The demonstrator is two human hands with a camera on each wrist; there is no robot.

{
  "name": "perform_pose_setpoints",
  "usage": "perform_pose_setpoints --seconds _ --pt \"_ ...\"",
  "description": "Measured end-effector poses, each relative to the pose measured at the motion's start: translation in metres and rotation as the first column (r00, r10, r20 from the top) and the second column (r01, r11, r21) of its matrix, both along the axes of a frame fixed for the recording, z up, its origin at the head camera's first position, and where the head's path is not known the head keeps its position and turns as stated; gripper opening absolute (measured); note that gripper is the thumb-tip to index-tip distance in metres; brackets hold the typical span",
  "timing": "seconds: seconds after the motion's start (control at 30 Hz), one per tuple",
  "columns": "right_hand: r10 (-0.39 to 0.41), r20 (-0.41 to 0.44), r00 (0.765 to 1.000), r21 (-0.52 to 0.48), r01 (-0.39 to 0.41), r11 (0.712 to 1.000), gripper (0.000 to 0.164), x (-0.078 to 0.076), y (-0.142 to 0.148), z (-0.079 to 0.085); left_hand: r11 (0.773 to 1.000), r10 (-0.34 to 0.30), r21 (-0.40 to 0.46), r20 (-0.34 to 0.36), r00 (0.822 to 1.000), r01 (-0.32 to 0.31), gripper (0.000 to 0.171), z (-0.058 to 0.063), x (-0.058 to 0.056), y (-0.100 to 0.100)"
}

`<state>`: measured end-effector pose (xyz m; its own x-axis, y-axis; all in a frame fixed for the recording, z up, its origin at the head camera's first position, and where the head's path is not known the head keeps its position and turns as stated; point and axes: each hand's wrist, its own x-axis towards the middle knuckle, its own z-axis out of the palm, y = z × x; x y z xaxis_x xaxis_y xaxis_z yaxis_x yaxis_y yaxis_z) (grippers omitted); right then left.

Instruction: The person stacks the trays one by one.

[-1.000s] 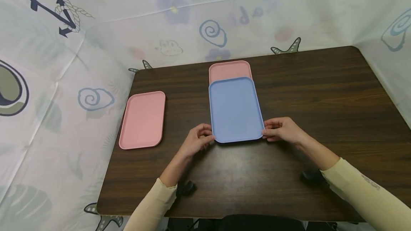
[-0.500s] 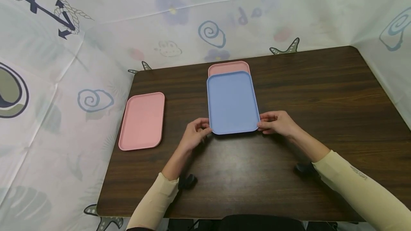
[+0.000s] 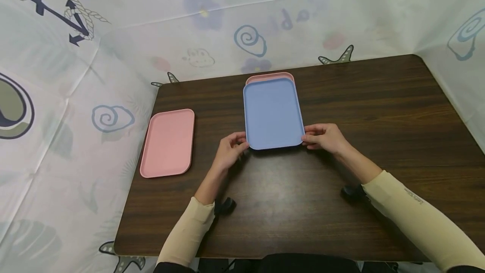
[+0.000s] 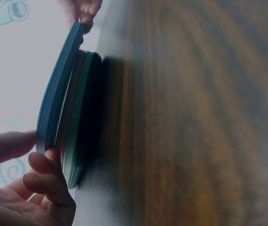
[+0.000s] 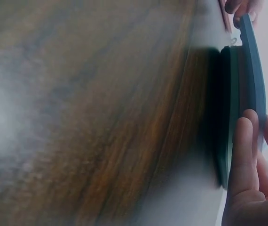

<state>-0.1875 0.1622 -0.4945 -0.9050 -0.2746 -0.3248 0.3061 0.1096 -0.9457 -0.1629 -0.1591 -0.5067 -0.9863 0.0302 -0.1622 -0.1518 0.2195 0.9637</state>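
Holding: blue tray (image 3: 273, 113) pinched at 2 near corners by left hand (image 3: 230, 151) and right hand (image 3: 325, 138), near far edge of worktop (image 3: 379, 117)
Head view only: lone pink tray (image 3: 168, 143) fully seen, near left edge
Wrist views only: greenish rim (image 4: 84, 94) revealed beneath

left fingers (image 4: 47, 182): pinch blue tray (image 4: 54, 108) | stacked trays (image 4: 78, 120): between it and tabletop (image 4: 195, 117) | right hand (image 4: 87, 10): at far end

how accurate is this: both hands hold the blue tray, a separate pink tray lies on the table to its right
The side is wrong: the separate pink tray lies on the table left of the blue tray, as the head view shows. The left hand and right hand do hold the blue tray.
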Motion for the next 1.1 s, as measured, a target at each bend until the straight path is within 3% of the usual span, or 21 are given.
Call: perform_pose_setpoints --seconds 0.4,1.1 --pt "-0.059 -0.006 0.998 -0.036 0.059 0.998 0.045 -0.012 -0.004 0.004 1.0 -0.008 -0.018 -0.059 0.998 0.006 0.033 0.005 -0.018 0.002" --pt "-0.075 -0.044 0.996 -0.026 0.074 0.997 0.043 -0.026 -0.007 0.002 0.995 0.044 -0.079 -0.137 0.99 -0.055 0.028 0.002 -0.034 0.007"
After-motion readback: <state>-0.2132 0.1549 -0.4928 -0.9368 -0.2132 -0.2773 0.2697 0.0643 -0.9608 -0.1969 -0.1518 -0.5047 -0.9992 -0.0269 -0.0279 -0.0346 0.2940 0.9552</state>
